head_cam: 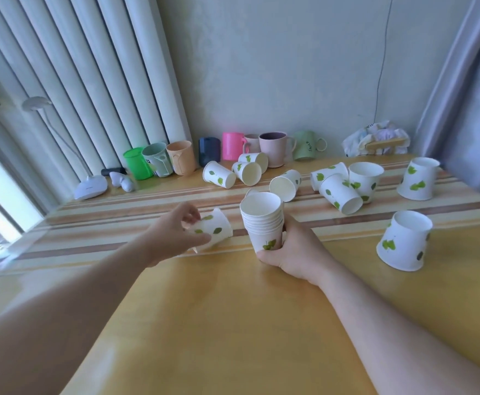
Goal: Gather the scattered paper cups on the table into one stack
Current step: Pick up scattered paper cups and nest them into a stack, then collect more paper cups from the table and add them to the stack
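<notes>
Yellow worktop (233,323) with a striped band across its far half, seen from the head camera. A row of coloured mugs (273,148) stands along the far edge at 12 o'clock, with a white desk lamp (89,188) at 10 o'clock and a crumpled bag (375,136) at 1 o'clock. Near centre, an upright stack of paper cups (263,223), white with green leaf prints, rests on the worktop; the right hand (295,252) is wrapped around its lower part from the 4 o'clock side, thumb across the base. Just beside the stack at 9 o'clock, a single paper cup (213,230) lies on its side, pinched at its base end between thumb and fingers of the left hand (176,233). Loose cups lie scattered beyond: a tipped group of three (241,172) at 12 o'clock, one tipped cup (285,185) just behind the stack, a cluster (347,185) at 2 o'clock holding one upright cup among tipped ones, an inverted cup (418,178) at the far right, and another inverted cup (404,240) at 3 o'clock.
</notes>
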The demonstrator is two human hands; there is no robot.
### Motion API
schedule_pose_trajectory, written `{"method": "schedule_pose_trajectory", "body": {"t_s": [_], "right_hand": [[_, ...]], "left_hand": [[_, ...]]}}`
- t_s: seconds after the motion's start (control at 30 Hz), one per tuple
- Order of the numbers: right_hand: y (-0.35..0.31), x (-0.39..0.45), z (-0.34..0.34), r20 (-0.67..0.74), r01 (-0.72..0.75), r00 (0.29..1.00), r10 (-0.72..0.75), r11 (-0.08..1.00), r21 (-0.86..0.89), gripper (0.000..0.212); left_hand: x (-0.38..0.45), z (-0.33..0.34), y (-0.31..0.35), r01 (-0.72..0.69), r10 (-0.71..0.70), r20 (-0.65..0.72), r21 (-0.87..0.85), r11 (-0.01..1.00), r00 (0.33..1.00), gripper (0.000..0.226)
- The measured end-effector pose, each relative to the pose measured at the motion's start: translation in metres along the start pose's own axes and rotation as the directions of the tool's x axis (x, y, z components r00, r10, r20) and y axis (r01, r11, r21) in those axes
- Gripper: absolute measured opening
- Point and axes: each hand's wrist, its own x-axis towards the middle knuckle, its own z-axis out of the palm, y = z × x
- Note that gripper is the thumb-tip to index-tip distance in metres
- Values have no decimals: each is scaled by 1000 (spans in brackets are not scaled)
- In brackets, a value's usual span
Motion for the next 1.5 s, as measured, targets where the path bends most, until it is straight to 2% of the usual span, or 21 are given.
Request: {"method": "schedule_pose_trajectory", "body": {"t_s": [0.03, 0.1, 0.17, 0.23, 0.3, 0.33, 0.4, 0.5, 0.6, 0.73, 0.87, 0.93, 1.03, 1.1, 1.17, 1.3, 1.4, 1.5], "right_hand": [[0, -1, 0, -1, 2, 1000, -2, 1000, -4, 58], [0, -2, -1, -4, 8, 1000, -8, 1000, -8, 59], [-1, -3, 0, -5, 10, 1000, -10, 1000, -7, 61], [-1, -3, 1, -4, 10, 1000, -10, 1000, -7, 63], [-1, -3, 1, -5, 17, 1000, -17, 1000, -11, 64], [-1, -2, 1, -5, 20, 1000, -20, 1000, -13, 64], [-1, -2, 1, -4, 25, 1000, -25, 1000, -13, 64], [0, -2, 1, -9, 35, 999, -35, 999, -17, 63], [0, -1, 1, -8, 43, 999, -43, 999, -17, 65], [-1, 0, 0, 13, 45, 999, -45, 999, 2, 68], [0, 1, -2, 21, 36, 999, -37, 999, 21, 62], [1, 2, -1, 14, 32, 999, -32, 999, 25, 61], [1, 1, 0, 7, 37, 999, -37, 998, 44, 60], [0, 0, 1, 14, 72, 997, -73, 996, 45, 65], [1, -4, 1, 41, 87, 995, -88, 996, 9, 68], [6, -15, -1, 76, 64, 995, -58, 994, -84, 53], [5, -13, 0, 21, 15, 1000, -13, 994, -108, 44], [-1, -1, -3, -65, -84, 995, 81, 996, -34, 28]], "left_hand": [[-6, -1, 2, 14, -22, 81, 91, 996, 996, 55], [-17, -3, 6, 4, -54, 173, 277, 961, 983, 90], [-25, -3, 14, -14, -46, 212, 274, 962, 976, 114], [-30, -4, 23, -15, 4, 200, 49, 999, 980, 109], [-35, -5, 37, -74, 94, 89, -213, 974, 992, 87], [-38, -5, 46, -122, 129, -1, -323, 938, 992, 78], [-39, -5, 67, -241, 188, -157, -491, 837, 970, 73], [-39, 4, 95, -350, 276, -215, -600, 720, 937, 84], [-37, 24, 106, -387, 332, -199, -500, 775, 922, 84], [-37, 44, 100, -364, 307, -199, -414, 835, 931, 88], [-34, 50, 90, -339, 286, -184, -451, 826, 941, 86], [-34, 56, 83, -322, 275, -169, -507, 799, 947, 97], [-34, 73, 70, -212, 207, -72, -548, 809, 976, 110], [-31, 85, 59, -160, 199, 18, -525, 836, 980, 100], [-30, 91, 51, -172, 219, 54, -454, 874, 974, 76], [-29, 83, 29, -181, 174, -51, -341, 923, 983, 48], [-20, 59, 11, -161, 122, -160, -264, 951, 980, 46], [-14, 44, -3, -165, 120, -231, -185, 969, 966, 51]]}}
